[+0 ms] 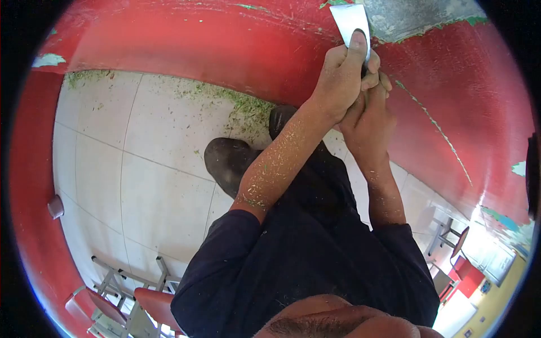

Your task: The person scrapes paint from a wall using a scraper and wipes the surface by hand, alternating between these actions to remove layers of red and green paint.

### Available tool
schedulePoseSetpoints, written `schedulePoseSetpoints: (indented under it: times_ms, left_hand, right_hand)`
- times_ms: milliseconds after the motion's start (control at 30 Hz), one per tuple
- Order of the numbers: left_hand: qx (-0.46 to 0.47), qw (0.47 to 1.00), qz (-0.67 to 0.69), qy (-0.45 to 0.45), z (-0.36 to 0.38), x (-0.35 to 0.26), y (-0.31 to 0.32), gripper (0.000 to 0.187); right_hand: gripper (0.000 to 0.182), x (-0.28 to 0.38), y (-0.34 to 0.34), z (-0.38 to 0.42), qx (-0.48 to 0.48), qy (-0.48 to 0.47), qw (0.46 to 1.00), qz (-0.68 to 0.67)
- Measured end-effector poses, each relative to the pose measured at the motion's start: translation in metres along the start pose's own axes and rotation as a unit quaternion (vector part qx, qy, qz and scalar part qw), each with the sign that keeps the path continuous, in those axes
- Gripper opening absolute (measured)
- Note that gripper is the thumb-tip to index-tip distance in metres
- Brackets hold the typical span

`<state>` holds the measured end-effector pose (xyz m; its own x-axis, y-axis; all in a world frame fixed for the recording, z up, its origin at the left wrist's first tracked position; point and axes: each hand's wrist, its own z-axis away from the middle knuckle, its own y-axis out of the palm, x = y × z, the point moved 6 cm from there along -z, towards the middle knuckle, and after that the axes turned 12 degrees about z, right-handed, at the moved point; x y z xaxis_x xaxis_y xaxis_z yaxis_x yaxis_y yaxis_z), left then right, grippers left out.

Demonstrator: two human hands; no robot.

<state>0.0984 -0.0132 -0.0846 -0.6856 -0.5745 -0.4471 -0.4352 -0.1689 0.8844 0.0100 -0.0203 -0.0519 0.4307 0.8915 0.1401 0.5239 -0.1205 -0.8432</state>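
Both my hands are clasped around one metal scraper [348, 19], whose flat pale blade is pressed against a red painted wall [225, 50]. My left hand [341, 79] is on top, its thumb laid along the blade. Just beneath it, my right hand [369, 115] wraps the handle, which is hidden by the fingers. Right beside the blade is a bare grey patch [417, 17] where paint is gone, edged with green. My left forearm is dusted with small pale and green flakes.
My dark shoes [231, 160] stand on pale floor tiles [124, 169], close to the wall base, where green flakes [248, 107] lie scattered. Red chairs with metal legs [129, 293] stand at lower left; more red seats and a stool [459, 253] are at lower right.
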Motion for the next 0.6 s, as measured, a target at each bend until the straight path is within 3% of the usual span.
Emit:
schedulePoseSetpoints:
  times_ms: [33, 100, 233, 333, 433, 533, 600]
  left_hand:
    - [0.002, 0.999, 0.021, -0.035, 0.007, 0.006, 0.000, 0.053]
    - [0.020, 0.994, 0.060, -0.084, 0.010, 0.011, 0.008, 0.053]
    - [-0.079, 0.994, 0.038, 0.064, 0.000, -0.012, 0.018, 0.042]
    - [-0.046, 0.993, 0.111, 0.011, 0.004, -0.015, 0.015, 0.040]
    - [0.024, 0.987, 0.157, -0.010, 0.002, -0.017, 0.023, 0.043]
    - [0.006, 0.992, 0.123, -0.026, 0.002, -0.015, 0.030, 0.048]
    - [0.007, 0.993, 0.107, -0.038, 0.004, -0.012, 0.031, 0.050]
  right_hand:
    - [0.031, 0.004, -0.004, 0.004, -0.028, -0.029, 0.999, -0.012]
    - [0.034, -0.003, -0.014, 0.011, 0.016, -0.007, 0.999, -0.044]
    - [0.040, 0.002, -0.019, -0.002, 0.032, -0.005, 0.999, -0.028]
    - [0.042, 0.010, -0.024, 0.007, 0.013, -0.052, 0.997, -0.058]
    - [0.042, 0.007, -0.023, 0.012, 0.010, -0.024, 0.989, -0.142]
    - [0.038, 0.004, -0.022, 0.012, 0.001, 0.003, 0.997, -0.073]
    - [0.034, -0.006, -0.018, 0.028, 0.004, 0.052, 0.991, -0.121]
